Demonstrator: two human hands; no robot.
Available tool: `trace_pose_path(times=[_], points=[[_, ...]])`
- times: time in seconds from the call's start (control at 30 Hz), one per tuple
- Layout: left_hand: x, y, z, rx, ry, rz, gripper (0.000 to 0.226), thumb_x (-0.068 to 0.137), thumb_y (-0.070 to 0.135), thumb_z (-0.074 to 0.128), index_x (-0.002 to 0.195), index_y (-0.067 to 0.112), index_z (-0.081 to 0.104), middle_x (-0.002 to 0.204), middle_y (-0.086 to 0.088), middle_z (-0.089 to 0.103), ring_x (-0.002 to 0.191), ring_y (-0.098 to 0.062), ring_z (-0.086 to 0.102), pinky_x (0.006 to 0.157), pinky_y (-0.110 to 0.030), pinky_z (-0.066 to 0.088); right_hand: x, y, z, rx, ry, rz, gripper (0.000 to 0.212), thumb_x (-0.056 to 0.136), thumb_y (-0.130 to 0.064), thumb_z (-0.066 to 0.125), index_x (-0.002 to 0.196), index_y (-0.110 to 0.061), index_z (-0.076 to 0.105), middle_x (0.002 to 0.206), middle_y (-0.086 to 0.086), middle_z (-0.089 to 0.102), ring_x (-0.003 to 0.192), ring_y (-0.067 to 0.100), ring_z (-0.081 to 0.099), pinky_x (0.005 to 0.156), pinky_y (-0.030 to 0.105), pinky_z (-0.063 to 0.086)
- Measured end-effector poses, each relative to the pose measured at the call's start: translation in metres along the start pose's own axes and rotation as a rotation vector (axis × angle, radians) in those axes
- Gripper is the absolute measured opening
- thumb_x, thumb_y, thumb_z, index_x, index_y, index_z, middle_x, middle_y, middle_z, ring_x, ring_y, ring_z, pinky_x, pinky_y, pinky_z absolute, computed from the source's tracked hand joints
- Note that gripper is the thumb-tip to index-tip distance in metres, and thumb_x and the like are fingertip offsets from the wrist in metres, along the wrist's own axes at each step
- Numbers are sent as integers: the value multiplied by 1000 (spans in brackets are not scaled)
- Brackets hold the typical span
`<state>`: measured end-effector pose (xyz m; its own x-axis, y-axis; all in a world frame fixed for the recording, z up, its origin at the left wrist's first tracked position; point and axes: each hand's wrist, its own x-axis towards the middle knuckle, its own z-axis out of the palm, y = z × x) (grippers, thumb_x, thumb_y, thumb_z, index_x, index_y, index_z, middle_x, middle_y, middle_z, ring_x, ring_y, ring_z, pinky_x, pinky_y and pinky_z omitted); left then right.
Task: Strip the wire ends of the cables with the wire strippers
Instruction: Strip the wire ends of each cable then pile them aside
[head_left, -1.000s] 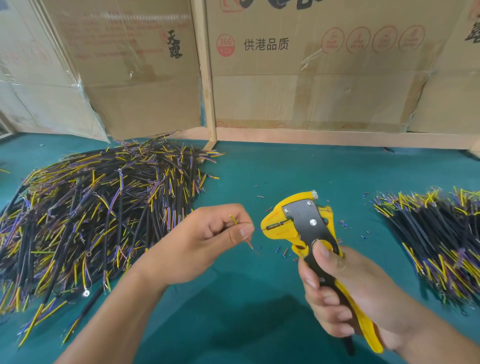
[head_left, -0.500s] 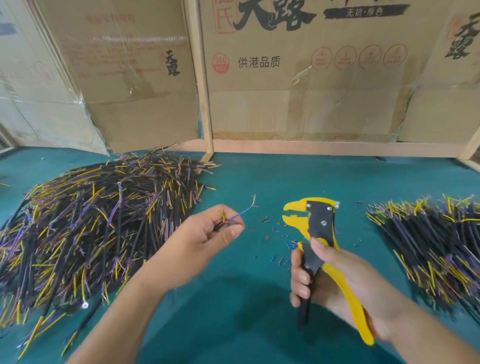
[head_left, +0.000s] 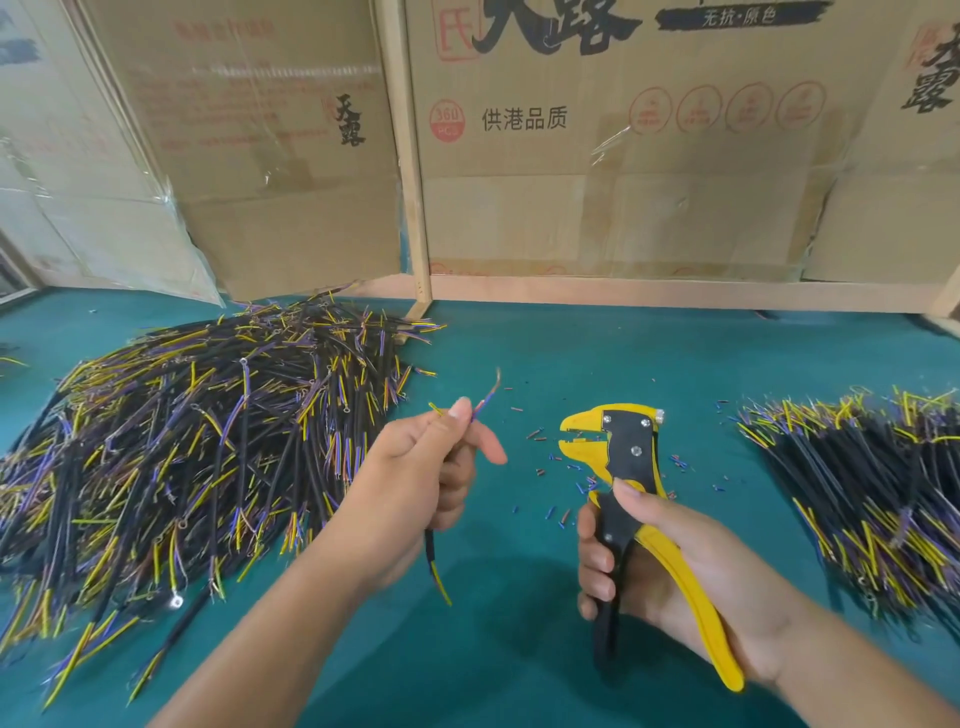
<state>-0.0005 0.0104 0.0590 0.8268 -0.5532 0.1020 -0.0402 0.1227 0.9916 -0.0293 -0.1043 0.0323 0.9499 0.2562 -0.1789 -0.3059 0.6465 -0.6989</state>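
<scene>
A black cable (head_left: 430, 551) is gripped in the left hand (head_left: 415, 467) above the green table (head_left: 519, 649), its blue wire (head_left: 485, 400) sticking up past the thumb with a bare tip, a yellow wire at its lower end. The yellow wire strippers (head_left: 631, 499) are held by the handles in the right hand (head_left: 670, 566), jaws parted. Since half a second ago, the cable has been raised and turned more upright; the strippers are hardly moved.
</scene>
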Motion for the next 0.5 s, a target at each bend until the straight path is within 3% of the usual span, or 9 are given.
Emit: trace_pose_path(times=[0.03,0.07,0.13,0.27,0.37,0.43,0.5], points=[[0,0,1,-48,-14,-47,46,103,38,43,72,17,70,59,5,17,47,-12,11,42,-15,17,-72,-15,-48,-142,59,41,42,102,-43,56,105,-2,64,81,13,56,72,31,55,79,51,48],[0,0,2,-74,-27,-84,44,103,34,42,75,16,70,61,5,16,48,-12,11,42,-15,16,-84,-13,-94,-33,-56,17,42,101,-43,56,105,-2,64,81,13,56,72,31,55,78,51,48],[0,0,4,-110,-43,-134,34,95,30,43,79,15,69,64,4,16,50,-13,11,42,-17,15,-91,-14,-112,-103,-46,64,42,101,-44,58,105,-3,65,82,12,56,72,30,56,79,51,49],[-1,-3,7,-197,-40,-152,37,102,21,40,84,13,70,66,2,22,50,-12,16,39,-17,20,-80,-15,-102,-57,-68,2,41,99,-44,60,106,-4,66,84,11,57,75,30,57,82,50,49],[-1,-4,12,-267,-34,-125,34,104,18,40,88,10,69,60,0,33,46,-13,27,38,-20,29,-85,-21,-95,-63,-5,37,44,86,-45,75,98,-4,69,80,11,56,70,29,55,75,49,51],[0,-5,16,-230,-17,-114,31,105,20,39,90,9,64,57,-5,45,45,-16,35,41,-23,35,-87,-22,-88,-71,65,51,47,76,-45,82,93,-4,70,77,11,54,67,29,54,71,48,52],[0,-5,22,-114,6,-115,29,106,23,37,90,12,59,54,-7,54,44,-17,39,43,-24,29,-88,-23,-85,-57,71,59,46,76,-44,83,93,-3,69,79,11,53,68,29,53,72,47,52]])
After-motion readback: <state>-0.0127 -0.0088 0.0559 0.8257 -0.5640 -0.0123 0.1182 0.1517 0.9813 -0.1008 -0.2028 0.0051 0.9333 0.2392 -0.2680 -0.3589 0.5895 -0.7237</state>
